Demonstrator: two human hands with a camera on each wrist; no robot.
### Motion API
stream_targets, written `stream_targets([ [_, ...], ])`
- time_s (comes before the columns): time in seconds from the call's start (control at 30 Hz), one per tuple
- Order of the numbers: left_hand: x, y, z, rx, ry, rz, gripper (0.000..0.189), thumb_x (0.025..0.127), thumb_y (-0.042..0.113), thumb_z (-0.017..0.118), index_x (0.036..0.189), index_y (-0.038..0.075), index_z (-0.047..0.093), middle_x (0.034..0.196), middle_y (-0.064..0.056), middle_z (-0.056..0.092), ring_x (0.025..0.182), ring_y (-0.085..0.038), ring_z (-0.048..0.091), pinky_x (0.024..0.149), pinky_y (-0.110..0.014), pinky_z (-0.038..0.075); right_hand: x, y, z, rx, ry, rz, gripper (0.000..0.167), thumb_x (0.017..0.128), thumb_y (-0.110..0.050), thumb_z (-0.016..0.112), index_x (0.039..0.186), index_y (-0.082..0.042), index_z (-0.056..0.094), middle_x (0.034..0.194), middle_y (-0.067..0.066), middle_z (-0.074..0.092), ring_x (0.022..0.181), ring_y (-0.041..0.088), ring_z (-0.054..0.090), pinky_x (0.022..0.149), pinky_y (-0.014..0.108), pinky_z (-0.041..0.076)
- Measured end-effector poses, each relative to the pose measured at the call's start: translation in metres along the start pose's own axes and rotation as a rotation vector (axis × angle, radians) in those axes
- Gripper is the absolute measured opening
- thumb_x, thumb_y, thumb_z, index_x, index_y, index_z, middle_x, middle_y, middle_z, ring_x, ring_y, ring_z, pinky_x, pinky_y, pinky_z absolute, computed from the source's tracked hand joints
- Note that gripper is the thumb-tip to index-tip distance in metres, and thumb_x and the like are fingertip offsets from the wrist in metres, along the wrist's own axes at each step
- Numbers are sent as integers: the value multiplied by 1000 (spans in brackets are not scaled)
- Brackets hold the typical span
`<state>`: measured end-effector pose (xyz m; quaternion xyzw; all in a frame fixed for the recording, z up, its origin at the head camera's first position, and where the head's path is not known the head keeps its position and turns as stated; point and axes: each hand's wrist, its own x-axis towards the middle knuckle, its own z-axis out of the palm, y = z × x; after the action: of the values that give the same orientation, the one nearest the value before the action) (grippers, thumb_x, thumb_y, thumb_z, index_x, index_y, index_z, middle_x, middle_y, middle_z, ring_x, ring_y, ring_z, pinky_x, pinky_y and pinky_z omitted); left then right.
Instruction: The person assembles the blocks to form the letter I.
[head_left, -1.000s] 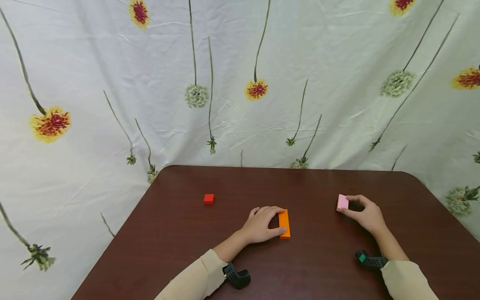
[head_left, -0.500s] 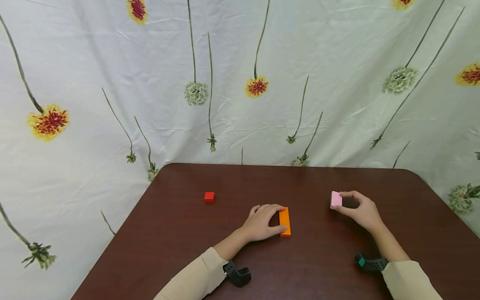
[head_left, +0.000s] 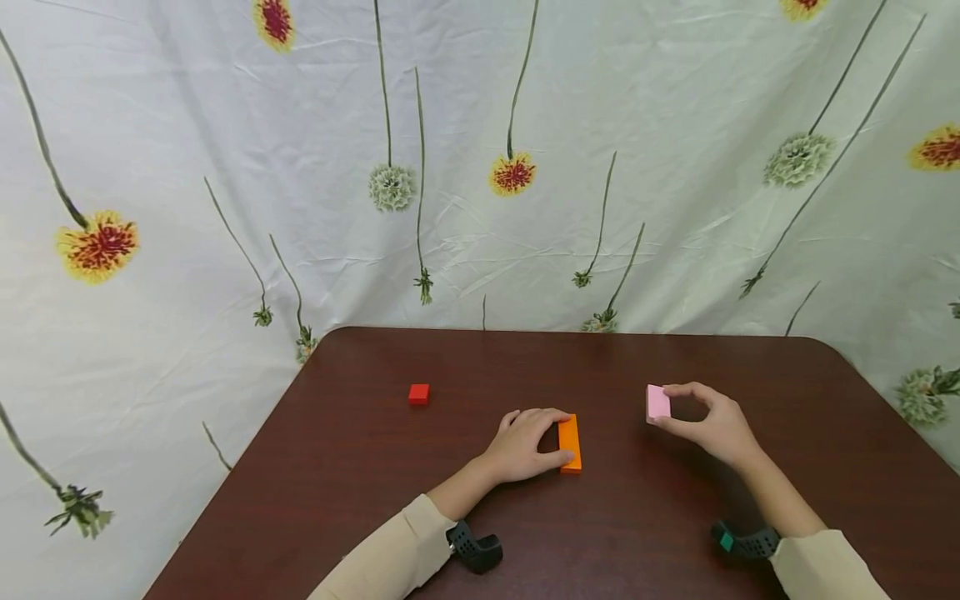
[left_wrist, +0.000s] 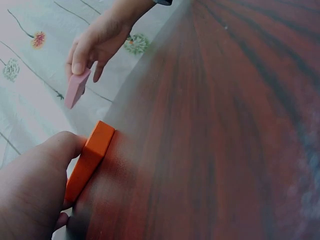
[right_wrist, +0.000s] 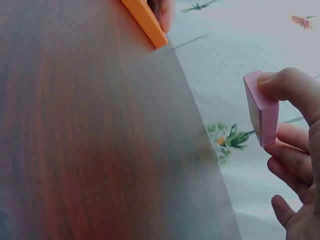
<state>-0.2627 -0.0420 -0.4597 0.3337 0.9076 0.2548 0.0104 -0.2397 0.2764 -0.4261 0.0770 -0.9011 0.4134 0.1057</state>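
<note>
An orange rectangular block (head_left: 570, 442) rests on the dark table, gripped at its two ends between the thumb and fingers of my left hand (head_left: 521, 450). In the left wrist view the thumb presses the near side of the orange block (left_wrist: 92, 157). My right hand (head_left: 712, 425) pinches a pink block (head_left: 657, 402) between thumb and fingers, to the right of the orange one. Seen from the right wrist, the pink block (right_wrist: 262, 109) is held up off the tabletop, tilted. A gap separates the two blocks.
A small red block (head_left: 418, 394) lies on the brown wooden table (head_left: 360, 483), toward the back left. Behind the table's far edge hangs a white cloth (head_left: 315, 125) printed with flowers. Both wrists wear dark straps.
The right hand has carried the pink block leftward, closer to the orange block. My left hand keeps its grip on the orange block in the same place.
</note>
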Motion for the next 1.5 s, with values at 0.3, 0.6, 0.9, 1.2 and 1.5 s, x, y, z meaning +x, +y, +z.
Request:
stream_targets([
  [0.3, 1, -2, 1, -5, 3, 3, 59, 93, 54, 57, 143, 23, 48, 145, 7, 47, 134, -19, 39, 107, -55, 22, -7, -14, 5, 18, 16, -39, 46, 77, -31, 84, 113, -7, 67, 122, 15, 64, 118, 34, 50, 93, 57, 38],
  [0.6, 1, -4, 3, 2, 2, 3, 59, 93, 55, 56, 143, 24, 48, 146, 7, 46, 134, -19, 39, 108, -55, 22, -20, -26, 15, -6, 17, -72, 42, 74, -31, 86, 108, -12, 70, 112, 6, 66, 108, 25, 54, 89, 50, 43],
  [0.9, 0, -3, 2, -5, -2, 0, 59, 93, 54, 57, 143, 23, 48, 146, 6, 46, 135, -19, 39, 108, -55, 22, -31, -37, 23, 3, -2, -102, 40, 72, -31, 88, 104, -15, 71, 107, 2, 65, 101, 26, 56, 82, 46, 46],
  [1.2, -1, -1, 0, 6, -1, -1, 59, 93, 53, 57, 143, 22, 48, 146, 5, 47, 134, -19, 39, 108, -54, 22, -37, -43, 32, 8, 4, -161, 38, 68, -28, 90, 100, -19, 72, 100, -9, 65, 96, 10, 56, 83, 36, 47],
  [1.5, 0, 1, 0, 10, 9, -3, 59, 92, 53, 58, 142, 22, 50, 144, 6, 48, 133, -19, 40, 107, -54, 23, -44, -48, 44, 60, -54, -227, 37, 67, -26, 91, 98, -21, 71, 102, -13, 65, 97, 9, 57, 86, 39, 48],
])
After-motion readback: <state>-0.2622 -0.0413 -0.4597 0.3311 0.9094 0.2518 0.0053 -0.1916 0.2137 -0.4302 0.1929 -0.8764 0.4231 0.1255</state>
